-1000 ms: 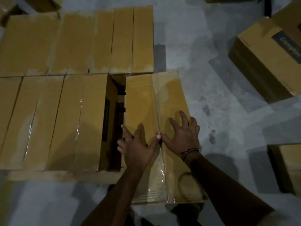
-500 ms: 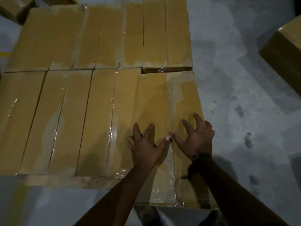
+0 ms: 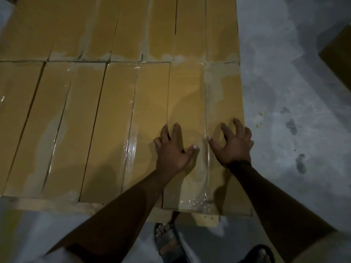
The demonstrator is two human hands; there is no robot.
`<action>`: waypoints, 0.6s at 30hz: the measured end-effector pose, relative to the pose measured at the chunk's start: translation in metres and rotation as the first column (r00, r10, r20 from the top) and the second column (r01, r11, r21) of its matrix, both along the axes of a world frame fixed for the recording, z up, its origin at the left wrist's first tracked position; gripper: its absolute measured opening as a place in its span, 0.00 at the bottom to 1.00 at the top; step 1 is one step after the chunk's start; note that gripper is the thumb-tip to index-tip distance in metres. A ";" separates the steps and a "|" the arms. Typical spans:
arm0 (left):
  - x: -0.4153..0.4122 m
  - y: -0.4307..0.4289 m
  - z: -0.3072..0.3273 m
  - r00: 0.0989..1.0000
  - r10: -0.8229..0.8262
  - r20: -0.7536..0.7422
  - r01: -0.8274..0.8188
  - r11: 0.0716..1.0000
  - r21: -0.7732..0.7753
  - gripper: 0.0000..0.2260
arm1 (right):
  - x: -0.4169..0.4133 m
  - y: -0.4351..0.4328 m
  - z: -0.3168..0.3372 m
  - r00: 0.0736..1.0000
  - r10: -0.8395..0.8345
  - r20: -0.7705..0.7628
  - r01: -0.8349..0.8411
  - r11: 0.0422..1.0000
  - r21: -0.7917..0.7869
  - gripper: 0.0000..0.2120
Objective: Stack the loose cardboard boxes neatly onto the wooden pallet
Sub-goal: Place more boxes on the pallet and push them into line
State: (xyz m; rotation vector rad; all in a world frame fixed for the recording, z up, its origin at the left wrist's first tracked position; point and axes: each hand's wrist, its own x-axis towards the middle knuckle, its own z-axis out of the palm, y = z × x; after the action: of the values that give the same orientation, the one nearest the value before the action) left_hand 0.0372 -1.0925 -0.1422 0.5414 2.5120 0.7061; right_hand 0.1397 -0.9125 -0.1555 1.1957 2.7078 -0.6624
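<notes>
A taped brown cardboard box lies at the right end of the near row, flush against its neighbour. My left hand rests flat on its top, fingers spread. My right hand presses on the same top with arched, spread fingers, just right of the tape seam. Neither hand grips anything. A far row of boxes lies behind. The wooden pallet shows as a pale strip under the near edge.
Grey concrete floor stretches to the right. Another brown box sits at the right edge. My sandalled feet stand just in front of the pallet.
The box under my hands has slid left and forward: the dark gap beside it has shut and it now lines up with the near row. My view has moved closer.
</notes>
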 end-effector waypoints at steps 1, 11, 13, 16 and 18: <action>-0.003 0.001 -0.004 0.999 -0.041 -0.022 0.040 0.998 -0.046 0.44 | 0.000 0.002 -0.004 0.999 0.002 0.044 0.000 0.998 -0.066 0.37; 0.021 -0.044 -0.006 0.928 -0.362 -0.084 0.325 0.900 -0.291 0.44 | 0.039 -0.012 0.000 0.981 0.128 0.148 -0.106 0.983 -0.148 0.43; 0.029 -0.057 -0.003 0.913 -0.404 -0.053 0.369 0.876 -0.312 0.47 | 0.064 -0.023 -0.002 0.978 0.178 0.107 -0.168 0.981 -0.095 0.44; 0.046 -0.079 0.003 0.898 -0.439 -0.004 0.410 0.842 -0.352 0.54 | 0.104 -0.041 -0.002 0.976 0.212 0.045 -0.206 0.973 -0.106 0.47; 0.057 -0.092 0.006 0.889 -0.456 0.040 0.436 0.817 -0.377 0.60 | 0.125 -0.055 0.005 0.979 0.180 0.095 -0.157 0.966 -0.205 0.50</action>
State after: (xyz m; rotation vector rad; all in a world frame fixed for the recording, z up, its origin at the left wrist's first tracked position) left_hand 0.0941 -1.1841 -0.1359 0.9667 2.3425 0.0252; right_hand 0.2643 -0.9677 -0.1506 0.9154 2.5442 -0.7908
